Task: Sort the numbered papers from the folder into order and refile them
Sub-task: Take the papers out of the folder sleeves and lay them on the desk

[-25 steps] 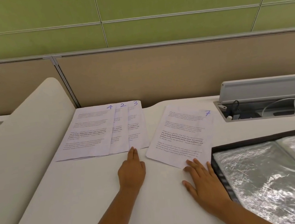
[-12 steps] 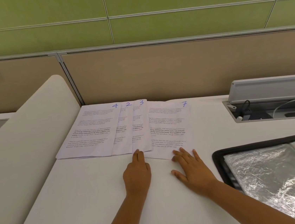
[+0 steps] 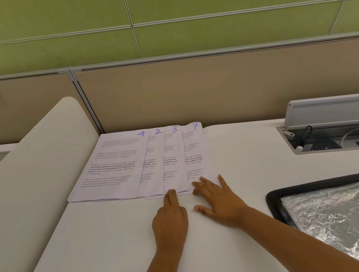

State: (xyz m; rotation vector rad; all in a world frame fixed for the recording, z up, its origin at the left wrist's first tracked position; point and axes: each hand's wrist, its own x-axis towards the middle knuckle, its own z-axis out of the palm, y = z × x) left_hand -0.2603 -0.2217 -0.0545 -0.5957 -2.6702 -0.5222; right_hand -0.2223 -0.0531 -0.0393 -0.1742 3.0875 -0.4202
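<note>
A fan of printed sheets lies at the desk's back edge, each with a blue number at its top. Sheet 4 (image 3: pixel 112 165) lies on top at the left, then strips of sheet 2 (image 3: pixel 151 161), sheet 3 (image 3: pixel 173 159) and sheet 7 (image 3: pixel 195 154) show to its right. My left hand (image 3: pixel 170 219) rests flat, its fingertips on the near edge of sheet 3. Spread flat beside it, my right hand (image 3: pixel 217 198) has its fingertips on the near corner of sheet 7. The open black folder (image 3: pixel 273 201) with shiny plastic sleeves lies at the right.
The white desk (image 3: pixel 119 243) ends at a beige partition (image 3: pixel 191 89) behind the sheets. A white curved divider (image 3: pixel 28 175) rises on the left. At the back right is an open cable tray (image 3: pixel 331 138) with a raised grey lid.
My right hand slid sheet 7 leftward from beside the folder until it tucked under sheet 3, leaving only a strip showing. My left hand stayed on the fan's near edge.
</note>
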